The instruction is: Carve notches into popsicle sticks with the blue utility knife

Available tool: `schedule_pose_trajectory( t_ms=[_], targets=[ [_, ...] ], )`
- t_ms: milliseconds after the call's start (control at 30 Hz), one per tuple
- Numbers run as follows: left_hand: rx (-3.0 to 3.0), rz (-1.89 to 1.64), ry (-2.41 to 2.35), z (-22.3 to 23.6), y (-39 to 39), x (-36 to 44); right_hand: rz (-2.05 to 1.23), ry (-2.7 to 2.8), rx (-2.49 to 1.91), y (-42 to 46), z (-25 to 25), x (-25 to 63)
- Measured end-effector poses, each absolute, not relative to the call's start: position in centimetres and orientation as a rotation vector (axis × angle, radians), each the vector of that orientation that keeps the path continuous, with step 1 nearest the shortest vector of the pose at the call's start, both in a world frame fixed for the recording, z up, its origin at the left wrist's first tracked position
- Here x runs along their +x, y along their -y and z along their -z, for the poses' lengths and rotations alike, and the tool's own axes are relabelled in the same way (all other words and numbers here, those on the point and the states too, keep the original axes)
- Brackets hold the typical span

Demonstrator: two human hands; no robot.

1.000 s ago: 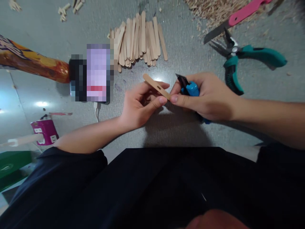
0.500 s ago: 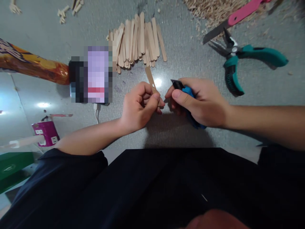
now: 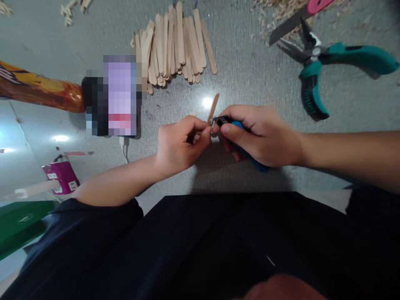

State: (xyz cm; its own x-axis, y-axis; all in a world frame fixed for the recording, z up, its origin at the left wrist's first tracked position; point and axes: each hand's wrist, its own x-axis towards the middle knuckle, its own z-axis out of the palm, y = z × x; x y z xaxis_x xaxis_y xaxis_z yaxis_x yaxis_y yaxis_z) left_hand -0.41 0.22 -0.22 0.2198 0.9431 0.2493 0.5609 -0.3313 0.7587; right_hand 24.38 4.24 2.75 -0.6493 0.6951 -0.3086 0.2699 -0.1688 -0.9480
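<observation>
My left hand (image 3: 186, 141) pinches a wooden craft stick (image 3: 214, 104) near its lower end, so the stick points up and leans slightly right. In my right hand (image 3: 259, 135) is a blue utility knife (image 3: 242, 130), gripped with the thumb along its black front end. The knife's blade tip meets the edge of the stick just above my left fingertips. A slot cut in the stick, plain in the earlier views, is hard to make out at this angle. The lower end of the stick is hidden by my fingers.
Behind my hands lies a pile of craft sticks (image 3: 175, 46). Green-handled pliers (image 3: 316, 52) rest at right, beside a pink-handled saw (image 3: 290, 26) and wood shavings (image 3: 278, 18). A blurred phone (image 3: 120, 96), an orange bottle (image 3: 40, 87) and a purple power socket (image 3: 61, 177) are at left.
My left hand has turned the craft stick from leaning left to leaning right. My right hand let go of the stick's end and brought the knife blade against it.
</observation>
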Motion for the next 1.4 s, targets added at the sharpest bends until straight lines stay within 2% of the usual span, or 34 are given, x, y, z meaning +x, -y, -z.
schedule_pose_trajectory(
  t_ms=[133, 300, 433, 867, 1100, 1400],
  targets=[
    [2.064, -1.02, -1.314, 0.3, -0.4, -0.5, -1.868, 1.841, -1.114, -4.6, -3.2, 24.2],
    [2.211, -0.922, -1.34, 0.6, -0.6, -0.8, -1.884, 1.839, -1.132, -4.7, -3.4, 23.9],
    [2.294, -0.97, -1.262, 0.6, -0.6, -0.9, -2.013, 1.738, -1.147, -4.7, -3.3, 23.9],
    [1.666, -0.991, -1.079, 0.1, -0.9, -0.1, -2.56, 1.221, -0.899, -6.6, -3.3, 24.3],
    [1.574, -0.99, -1.145, 0.7, -0.6, -0.1, -2.298, 1.293, -1.011, -6.0, -2.9, 24.1],
    [1.986, -0.982, -1.292, 0.5, -0.6, -0.6, -2.141, 1.465, -1.064, -5.4, -2.9, 23.8]
  ],
)
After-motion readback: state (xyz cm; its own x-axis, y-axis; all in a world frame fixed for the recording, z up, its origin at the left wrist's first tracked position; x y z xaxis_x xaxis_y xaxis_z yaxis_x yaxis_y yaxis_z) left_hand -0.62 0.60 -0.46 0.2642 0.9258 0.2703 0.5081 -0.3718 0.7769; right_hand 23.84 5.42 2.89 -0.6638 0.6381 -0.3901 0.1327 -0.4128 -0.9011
